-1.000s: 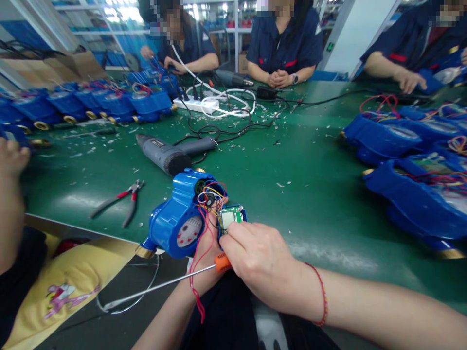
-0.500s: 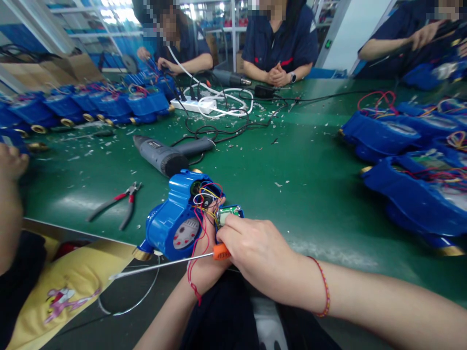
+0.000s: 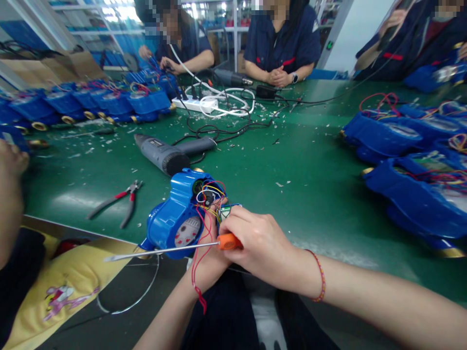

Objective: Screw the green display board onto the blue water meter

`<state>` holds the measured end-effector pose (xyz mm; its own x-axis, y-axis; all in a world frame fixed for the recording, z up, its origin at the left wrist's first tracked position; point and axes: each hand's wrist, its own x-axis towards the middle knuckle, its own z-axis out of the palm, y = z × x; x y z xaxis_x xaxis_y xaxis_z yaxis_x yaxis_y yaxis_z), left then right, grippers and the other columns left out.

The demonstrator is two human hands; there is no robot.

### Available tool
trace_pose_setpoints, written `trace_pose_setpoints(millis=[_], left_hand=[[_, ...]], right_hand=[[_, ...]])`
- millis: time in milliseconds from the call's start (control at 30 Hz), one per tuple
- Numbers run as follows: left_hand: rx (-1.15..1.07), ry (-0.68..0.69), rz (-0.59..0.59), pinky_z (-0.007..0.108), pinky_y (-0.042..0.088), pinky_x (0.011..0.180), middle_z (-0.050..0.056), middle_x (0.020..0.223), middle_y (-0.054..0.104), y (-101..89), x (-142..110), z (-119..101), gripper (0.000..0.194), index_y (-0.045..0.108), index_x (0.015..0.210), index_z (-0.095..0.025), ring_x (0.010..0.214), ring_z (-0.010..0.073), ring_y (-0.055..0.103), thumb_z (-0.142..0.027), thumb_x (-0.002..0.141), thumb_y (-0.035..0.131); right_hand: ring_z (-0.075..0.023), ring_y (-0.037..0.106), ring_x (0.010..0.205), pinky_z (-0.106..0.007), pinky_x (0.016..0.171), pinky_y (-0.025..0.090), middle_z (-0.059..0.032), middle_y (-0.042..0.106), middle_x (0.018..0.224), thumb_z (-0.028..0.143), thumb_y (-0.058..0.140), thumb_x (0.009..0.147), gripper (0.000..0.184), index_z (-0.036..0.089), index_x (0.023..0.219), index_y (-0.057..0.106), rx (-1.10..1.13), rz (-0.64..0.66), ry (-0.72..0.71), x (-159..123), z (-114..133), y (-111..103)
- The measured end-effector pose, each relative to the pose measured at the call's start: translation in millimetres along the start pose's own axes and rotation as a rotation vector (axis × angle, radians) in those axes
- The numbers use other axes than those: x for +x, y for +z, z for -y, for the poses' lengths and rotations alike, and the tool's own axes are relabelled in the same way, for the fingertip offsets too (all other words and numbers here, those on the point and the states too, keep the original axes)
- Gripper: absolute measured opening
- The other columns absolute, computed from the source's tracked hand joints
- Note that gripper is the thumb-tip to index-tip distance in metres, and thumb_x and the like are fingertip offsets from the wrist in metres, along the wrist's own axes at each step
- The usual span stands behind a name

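Right hand (image 3: pixel 255 243) gripping screwdriver (image 3: pixel 229 241) while handling circuit board (image 3: pixel 225 212); left hand (image 3: pixel 211 236) seemingly bracing water meter (image 3: pixel 171 209), grip hidden. Next move likely needing steady board, red wires (image 3: pixel 200 293) clear.

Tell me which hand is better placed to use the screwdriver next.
Probably the right hand: it holds the screwdriver by its orange handle, whereas the left hand appears occupied holding the blue meter.

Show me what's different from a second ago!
The screwdriver tilted, its tip swinging up; the right hand holding it now covers more of the board. At far right, a co-worker's hand rose with a dark tool. The pliers and heat gun stayed put.
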<state>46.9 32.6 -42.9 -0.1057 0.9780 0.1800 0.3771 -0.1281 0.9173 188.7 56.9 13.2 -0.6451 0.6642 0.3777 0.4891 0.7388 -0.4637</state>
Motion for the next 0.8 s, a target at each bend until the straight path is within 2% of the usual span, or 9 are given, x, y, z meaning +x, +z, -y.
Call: trace_pose_setpoints(millis=[133,233,300,367,433,500,633,733,800], left_hand=[[-0.047,-0.036,0.067,0.048,0.044,0.108,0.009,0.134,0.054,-1.8,-1.2,-0.8,0.082,0.043,0.133,-0.026,0.126,0.0313,0.054,-0.038,0.063,0.084],[-0.153,-0.102,0.105,0.044,0.046,0.105,0.011,0.137,0.050,-3.3,-0.3,-5.2,0.093,0.042,0.133,-0.025,0.128,0.0318,0.053,-0.045,0.055,0.089],[-0.191,-0.129,0.114,0.041,0.047,0.104,0.010,0.137,0.048,-3.9,0.5,-7.0,0.091,0.043,0.132,-0.026,0.127,0.0306,0.053,-0.045,0.055,0.089],[-0.195,-0.133,0.117,0.040,0.048,0.102,0.009,0.137,0.047,-4.5,0.7,-7.2,0.091,0.043,0.131,-0.028,0.125,0.0300,0.055,-0.046,0.055,0.090],[-0.186,-0.130,0.113,0.040,0.048,0.102,0.008,0.137,0.046,-5.1,0.5,-6.3,0.092,0.044,0.131,-0.029,0.124,0.0304,0.055,-0.048,0.053,0.090],[-0.173,-0.138,0.111,0.042,0.046,0.103,0.008,0.138,0.043,-6.1,0.1,-5.0,0.095,0.043,0.132,-0.030,0.125,0.0311,0.053,-0.050,0.052,0.090],[-0.147,-0.160,0.101,0.047,0.039,0.110,0.008,0.140,0.039,-8.0,-0.8,-1.2,0.101,0.041,0.135,-0.031,0.132,0.0344,0.044,-0.052,0.050,0.091],[-0.129,-0.139,0.108,0.053,0.032,0.113,0.008,0.137,0.040,-8.9,-1.9,3.2,0.101,0.039,0.137,-0.031,0.132,0.0357,0.042,-0.052,0.052,0.090],[-0.121,-0.112,0.120,0.056,0.028,0.114,0.007,0.136,0.043,-9.3,-2.7,5.6,0.100,0.038,0.138,-0.033,0.131,0.0354,0.042,-0.053,0.054,0.089]], right_hand=[[-0.0086,0.047,0.061,-0.020,0.056,0.036,0.0030,0.052,0.071,0.007,0.056,0.076,0.011,0.017,0.076,0.052,0.198,-0.249,0.060,-1.3,-9.6,-24.6],[-0.0081,0.045,0.057,-0.021,0.055,0.035,0.0040,0.050,0.067,0.011,0.058,0.078,0.008,0.018,0.076,0.054,0.185,-0.472,0.306,-5.1,-28.0,-48.7],[-0.0092,0.042,0.053,-0.023,0.051,0.034,0.0038,0.049,0.064,0.017,0.058,0.080,0.005,0.018,0.085,0.058,0.225,-0.506,0.512,-10.6,-42.3,-61.2],[-0.0104,0.042,0.051,-0.023,0.048,0.034,0.0040,0.049,0.064,0.022,0.058,0.080,0.021,0.018,0.100,0.057,0.309,-0.427,0.638,-19.4,-52.7,-69.7],[-0.0108,0.043,0.052,-0.022,0.048,0.036,0.0047,0.051,0.067,0.024,0.059,0.080,0.032,0.020,0.110,0.049,0.350,-0.325,0.650,-30.9,-55.7,-75.8],[-0.0107,0.046,0.054,-0.022,0.050,0.038,0.0043,0.053,0.069,0.025,0.059,0.082,0.028,0.021,0.107,0.049,0.301,-0.215,0.584,-42.2,-51.6,-81.1],[-0.0095,0.050,0.056,-0.020,0.050,0.038,0.0022,0.058,0.069,0.023,0.057,0.084,0.009,0.019,0.089,0.063,0.222,-0.041,0.505,-52.4,-36.5,-85.7],[-0.0082,0.048,0.052,-0.019,0.047,0.034,0.0038,0.057,0.062,0.017,0.058,0.081,0.009,0.017,0.081,0.066,0.334,-0.025,0.528,-45.6,-29.8,-74.6],[-0.0087,0.052,0.057,-0.019,0.053,0.037,0.0034,0.061,0.066,0.013,0.057,0.080,0.011,0.017,0.083,0.067,0.409,0.024,0.505,-37.4,-27.9,-60.3]])
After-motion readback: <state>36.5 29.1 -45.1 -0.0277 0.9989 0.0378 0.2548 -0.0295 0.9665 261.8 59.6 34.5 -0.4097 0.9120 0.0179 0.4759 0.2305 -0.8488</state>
